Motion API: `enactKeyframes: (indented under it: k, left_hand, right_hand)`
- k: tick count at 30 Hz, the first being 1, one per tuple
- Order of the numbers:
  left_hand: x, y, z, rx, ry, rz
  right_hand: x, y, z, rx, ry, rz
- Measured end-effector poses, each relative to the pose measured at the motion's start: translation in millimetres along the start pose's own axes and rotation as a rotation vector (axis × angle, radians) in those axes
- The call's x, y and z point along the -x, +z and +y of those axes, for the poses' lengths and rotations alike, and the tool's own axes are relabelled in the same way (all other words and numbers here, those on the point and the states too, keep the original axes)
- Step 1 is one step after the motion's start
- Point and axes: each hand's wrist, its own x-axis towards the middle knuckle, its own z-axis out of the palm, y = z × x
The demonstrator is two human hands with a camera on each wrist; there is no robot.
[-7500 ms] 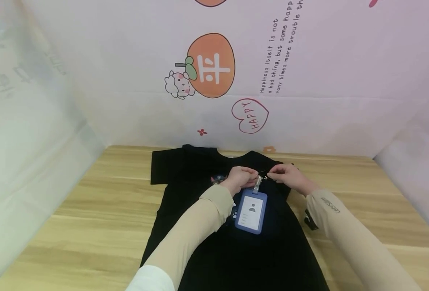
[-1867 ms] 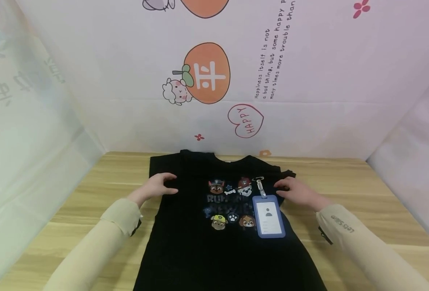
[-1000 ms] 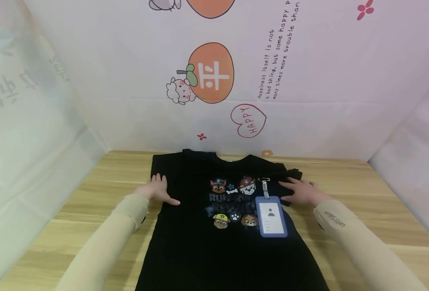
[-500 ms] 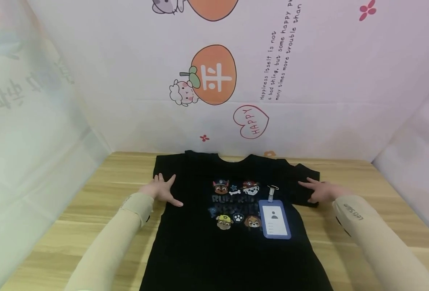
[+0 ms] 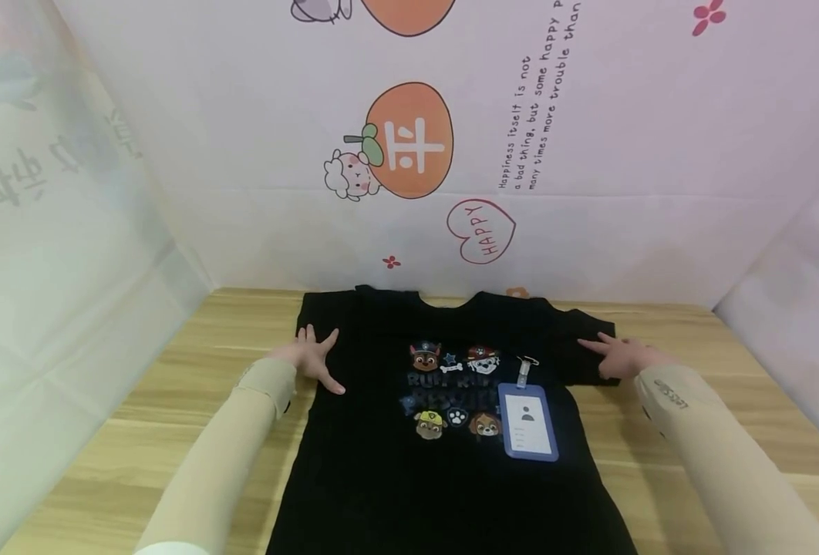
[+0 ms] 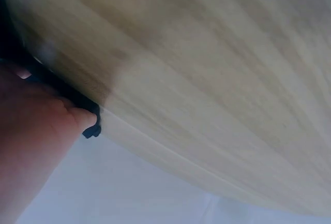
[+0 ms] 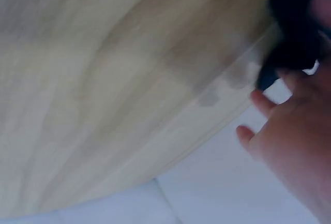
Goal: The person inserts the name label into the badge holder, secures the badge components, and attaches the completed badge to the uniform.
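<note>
A black T-shirt [image 5: 416, 478] with cartoon dog faces printed on its chest lies flat, its lower end cut off by the frame. My left hand [image 5: 310, 361] rests with spread fingers on the shirt's left edge, just below that sleeve [image 5: 322, 312]. On the opposite side, my right hand [image 5: 625, 358] touches the outer end of the other sleeve [image 5: 562, 351], index finger stretched across the cloth. A blue badge holder [image 5: 529, 455] with a white card [image 5: 529, 428] hangs from a clear strap and metal pin [image 5: 529, 360] on the chest. Both wrist views catch only dark cloth beside the fingers.
The shirt lies on a wood-grain table [image 5: 153, 416]. White printed cloth [image 5: 590, 231] rises behind the table's far edge, with more pale cloth [image 5: 69, 254] along the left and right sides.
Earlier both hands were at the badge's pin; they have since parted to the shirt's two sides. The bunched right sleeve has been drawn outward and now lies spread, the badge shifting slightly right.
</note>
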Motion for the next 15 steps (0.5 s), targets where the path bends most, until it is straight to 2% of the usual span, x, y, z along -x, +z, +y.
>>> enactKeyframes:
  k: [4,7,10,13,15]
  left_hand:
    - [-0.2,1.7,0.4,-0.016,0.026,0.012]
    - [2.0,6.0,2.2,-0.015,0.083,0.059]
    - [5.5,9.8,8.2,0.026,0.180,0.164]
    - [12.4,10.0,22.7,0.072,0.294,0.300]
    - [18.7,9.2,34.5,0.058,0.345,0.387]
  right_hand:
    - [-1.7,5.9,7.7,0.069,-0.078,0.068]
    - [0.4,10.6,4.1,0.103,-0.096,0.160]
    - [4.7,12.2,-6.1,0.052,-0.119,0.279]
    - [12.6,9.8,-18.7,-0.040,-0.138,0.377]
    - [19.4,7.4,-28.9,-0.092,-0.147,0.414]
